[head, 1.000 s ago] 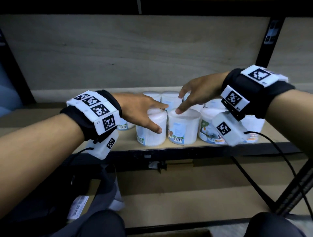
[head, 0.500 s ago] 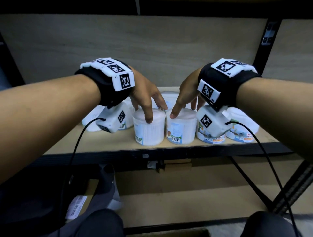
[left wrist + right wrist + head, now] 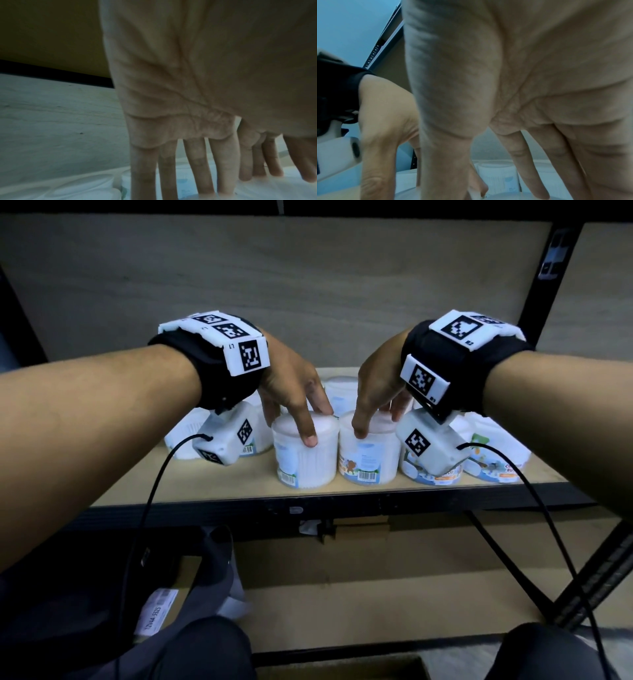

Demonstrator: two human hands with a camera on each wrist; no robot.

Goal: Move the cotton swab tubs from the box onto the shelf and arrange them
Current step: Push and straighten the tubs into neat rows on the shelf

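Note:
Several white cotton swab tubs stand on the wooden shelf [image 3: 212,484]. My left hand [image 3: 301,422] grips the top of one front tub [image 3: 305,467], thumb down its front wall and fingers [image 3: 223,169] over the back of the lid. Beside it, touching, stands a tub with a bear label [image 3: 370,463]. My right hand [image 3: 373,422] grips this one the same way from above, its fingers [image 3: 530,169] reaching down behind. More tubs [image 3: 498,175] stand behind the two. The box is not clearly in view.
Other tubs stand at the left [image 3: 181,440], back [image 3: 342,392] and right [image 3: 496,463] of the shelf. A black upright post [image 3: 548,268] rises at the right, and the dark front rail [image 3: 342,508] edges the shelf. A lower board [image 3: 376,594] lies below; a dark bag [image 3: 102,594] sits lower left.
Both hands rose above the two front tubs and turned palm-down. The fingertips that touched the lids now reach over them, thumbs on the front walls. The two tubs stand closer together.

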